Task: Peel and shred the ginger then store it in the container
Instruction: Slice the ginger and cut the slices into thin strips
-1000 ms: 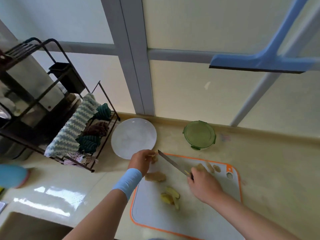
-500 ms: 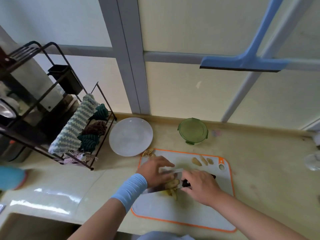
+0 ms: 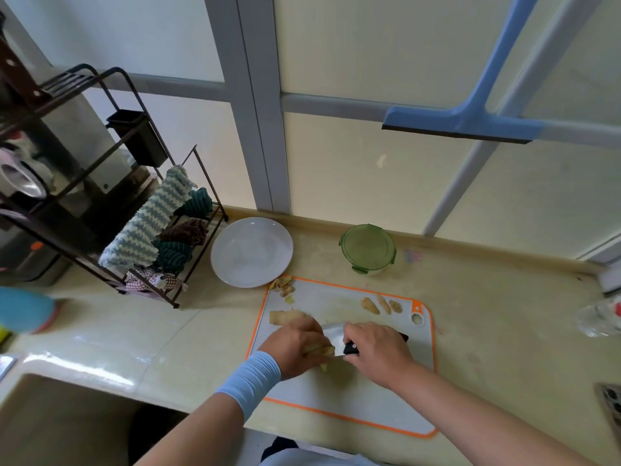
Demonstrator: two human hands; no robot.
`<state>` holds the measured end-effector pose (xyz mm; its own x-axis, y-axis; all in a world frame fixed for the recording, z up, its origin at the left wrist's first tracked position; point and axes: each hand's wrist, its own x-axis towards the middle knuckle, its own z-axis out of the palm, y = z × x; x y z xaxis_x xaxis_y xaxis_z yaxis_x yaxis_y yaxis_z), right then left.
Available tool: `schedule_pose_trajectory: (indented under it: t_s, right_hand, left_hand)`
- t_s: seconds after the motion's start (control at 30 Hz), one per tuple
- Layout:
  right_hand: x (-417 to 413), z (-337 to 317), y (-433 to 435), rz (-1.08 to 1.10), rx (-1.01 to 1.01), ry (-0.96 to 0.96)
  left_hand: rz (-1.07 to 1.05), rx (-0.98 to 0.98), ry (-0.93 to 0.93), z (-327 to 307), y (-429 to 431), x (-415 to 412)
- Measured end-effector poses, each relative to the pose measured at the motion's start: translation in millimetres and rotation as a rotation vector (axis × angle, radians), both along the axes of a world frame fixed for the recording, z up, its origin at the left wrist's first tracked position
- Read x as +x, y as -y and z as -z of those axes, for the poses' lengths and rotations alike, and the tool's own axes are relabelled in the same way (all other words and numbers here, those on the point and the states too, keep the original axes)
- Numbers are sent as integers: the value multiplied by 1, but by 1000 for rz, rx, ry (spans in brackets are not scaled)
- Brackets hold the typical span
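Note:
On the white, orange-rimmed cutting board [image 3: 376,391], my left hand [image 3: 295,348] holds down a piece of ginger [image 3: 321,350]. My right hand [image 3: 376,354] grips the black handle of a knife [image 3: 334,332], whose blade stands against that ginger. Another ginger chunk [image 3: 284,317] lies just beyond my left hand. Three small ginger pieces [image 3: 381,304] sit at the board's far right. A pile of ginger peels [image 3: 284,285] rests on the far left corner. The green lidded container [image 3: 368,248] stands behind the board.
A white plate [image 3: 252,252] sits left of the container. A black rack [image 3: 111,183] with folded cloths [image 3: 148,223] stands at the left. The sink [image 3: 50,422] is at the lower left, a glass [image 3: 599,317] at the right edge, a blue squeegee [image 3: 470,124] on the window.
A second ago the knife was raised and my left hand was at the board's far left corner. Both hands have come together at the board's middle, the knife blade down on the ginger.

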<state>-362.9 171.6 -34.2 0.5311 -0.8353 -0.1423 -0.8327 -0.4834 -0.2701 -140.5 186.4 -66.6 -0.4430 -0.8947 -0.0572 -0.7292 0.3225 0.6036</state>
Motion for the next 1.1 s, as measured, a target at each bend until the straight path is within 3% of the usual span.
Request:
schedule_pose_trajectory:
  t_s: [0.33,0.53,0.6,0.7,0.87,1.1]
  right_hand:
    - [-44,-21,21,126,10,-107]
    - [-62,-20,28,144,9,-144]
    - [-63,-20,26,141,-79,-151]
    - [-63,-18,22,65,-199,-160]
    - [-60,-15,17,44,-201,-127]
    - [-65,-16,20,106,-259,-199]
  left_hand:
    - [-132,104,165,8,-5,13]
    - [-351,145,110,19,-10,29]
    - [-409,193,80,18,-12,25]
    - [-362,194,156,20,-15,12]
    - [-159,-83,212,35,-7,-13]
    - [-179,20,222,31,-9,1]
